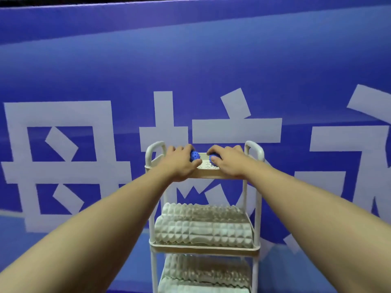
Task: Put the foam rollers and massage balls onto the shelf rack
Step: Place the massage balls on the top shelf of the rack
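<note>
Rollers [204, 230] are already on the rack [257, 208]: two pale ridged ones side by side on the middle tier, long axes running left-right across the shelf, and more below on the bottom tier lying the same way. Up on the top tier, both hands are wrapped over spiky blue balls. Left hand [182, 161] has its fingers curled round the left ball [195, 156], right hand [229, 160] grips the right ball [212, 158], mostly hidden under the fingers. Both balls sit on the perforated tray. Blue banner [190, 70] with big white characters hangs behind.
</note>
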`<state>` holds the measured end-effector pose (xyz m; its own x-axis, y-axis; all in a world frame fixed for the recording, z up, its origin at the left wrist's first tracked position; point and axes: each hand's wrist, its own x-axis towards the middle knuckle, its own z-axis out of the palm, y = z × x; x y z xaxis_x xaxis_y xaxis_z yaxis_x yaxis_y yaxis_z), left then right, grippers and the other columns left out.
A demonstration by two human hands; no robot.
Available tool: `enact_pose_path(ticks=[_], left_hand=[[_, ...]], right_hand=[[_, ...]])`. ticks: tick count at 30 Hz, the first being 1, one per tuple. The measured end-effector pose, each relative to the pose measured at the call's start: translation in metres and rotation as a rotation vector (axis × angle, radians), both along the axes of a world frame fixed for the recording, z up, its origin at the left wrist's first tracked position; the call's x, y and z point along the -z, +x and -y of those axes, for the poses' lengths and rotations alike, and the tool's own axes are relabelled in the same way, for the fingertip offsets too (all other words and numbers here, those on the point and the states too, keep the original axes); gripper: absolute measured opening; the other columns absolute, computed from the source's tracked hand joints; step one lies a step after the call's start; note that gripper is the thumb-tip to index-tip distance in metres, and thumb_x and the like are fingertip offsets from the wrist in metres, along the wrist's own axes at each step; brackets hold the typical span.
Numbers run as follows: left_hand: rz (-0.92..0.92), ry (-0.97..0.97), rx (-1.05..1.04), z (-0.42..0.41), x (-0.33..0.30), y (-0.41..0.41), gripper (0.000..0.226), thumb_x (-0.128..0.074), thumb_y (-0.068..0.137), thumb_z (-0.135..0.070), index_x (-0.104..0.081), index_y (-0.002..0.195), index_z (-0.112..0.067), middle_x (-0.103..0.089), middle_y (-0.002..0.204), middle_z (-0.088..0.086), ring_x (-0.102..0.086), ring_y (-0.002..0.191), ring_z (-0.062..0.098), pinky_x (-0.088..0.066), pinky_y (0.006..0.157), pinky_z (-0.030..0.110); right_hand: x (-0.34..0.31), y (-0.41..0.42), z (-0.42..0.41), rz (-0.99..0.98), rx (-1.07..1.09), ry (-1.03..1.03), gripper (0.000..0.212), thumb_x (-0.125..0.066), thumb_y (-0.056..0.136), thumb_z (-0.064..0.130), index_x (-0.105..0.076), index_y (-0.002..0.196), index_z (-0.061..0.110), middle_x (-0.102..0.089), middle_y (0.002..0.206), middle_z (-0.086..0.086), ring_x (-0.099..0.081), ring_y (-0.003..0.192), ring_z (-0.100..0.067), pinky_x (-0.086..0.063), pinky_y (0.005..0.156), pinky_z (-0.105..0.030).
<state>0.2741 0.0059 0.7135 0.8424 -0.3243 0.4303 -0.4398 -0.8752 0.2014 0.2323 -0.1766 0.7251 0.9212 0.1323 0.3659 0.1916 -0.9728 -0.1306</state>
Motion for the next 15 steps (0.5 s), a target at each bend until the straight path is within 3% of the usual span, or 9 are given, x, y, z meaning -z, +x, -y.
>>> enact_pose_path(ticks=[3, 7, 11, 15], left_hand=[[-0.037, 0.035, -0.005, 0.004, 0.002, 0.017, 0.049, -0.041, 0.103, -0.049, -0.042, 0.142, -0.020, -0.057, 0.133, 0.011, -0.041, 0.114, 0.026, -0.036, 0.096, 0.039], [-0.033, 0.008, -0.003, 0.001, 0.007, 0.028, 0.064, -0.037, 0.104, -0.053, -0.018, 0.160, -0.027, -0.032, 0.157, 0.012, -0.028, 0.142, 0.035, -0.027, 0.115, 0.050], [0.003, 0.044, -0.030, 0.003, 0.013, 0.028, 0.058, -0.028, 0.106, -0.052, -0.028, 0.157, -0.025, -0.035, 0.157, 0.010, -0.032, 0.143, 0.030, -0.032, 0.114, 0.048], [-0.006, 0.154, -0.042, 0.002, 0.017, 0.031, 0.052, -0.021, 0.105, -0.047, -0.037, 0.150, -0.025, -0.042, 0.151, 0.009, -0.042, 0.134, 0.030, -0.041, 0.107, 0.047]], right_hand=[[0.004, 0.013, 0.008, -0.081, -0.002, 0.043, 0.040, -0.033, 0.109, 0.033, -0.044, 0.147, 0.030, -0.058, 0.139, -0.006, -0.048, 0.119, -0.029, -0.026, 0.092, -0.032], [0.013, 0.034, 0.016, -0.005, 0.007, 0.102, 0.047, -0.042, 0.105, 0.044, -0.037, 0.152, 0.038, -0.049, 0.143, -0.015, -0.042, 0.133, -0.036, -0.034, 0.108, -0.043], [0.023, 0.036, 0.015, 0.109, 0.045, 0.094, 0.043, -0.040, 0.104, 0.047, -0.045, 0.145, 0.034, -0.051, 0.143, -0.008, -0.040, 0.135, -0.029, -0.038, 0.109, -0.045], [0.025, 0.032, 0.012, 0.121, 0.072, 0.037, 0.042, -0.031, 0.107, 0.044, -0.051, 0.140, 0.029, -0.055, 0.138, -0.005, -0.049, 0.124, -0.027, -0.042, 0.094, -0.041]])
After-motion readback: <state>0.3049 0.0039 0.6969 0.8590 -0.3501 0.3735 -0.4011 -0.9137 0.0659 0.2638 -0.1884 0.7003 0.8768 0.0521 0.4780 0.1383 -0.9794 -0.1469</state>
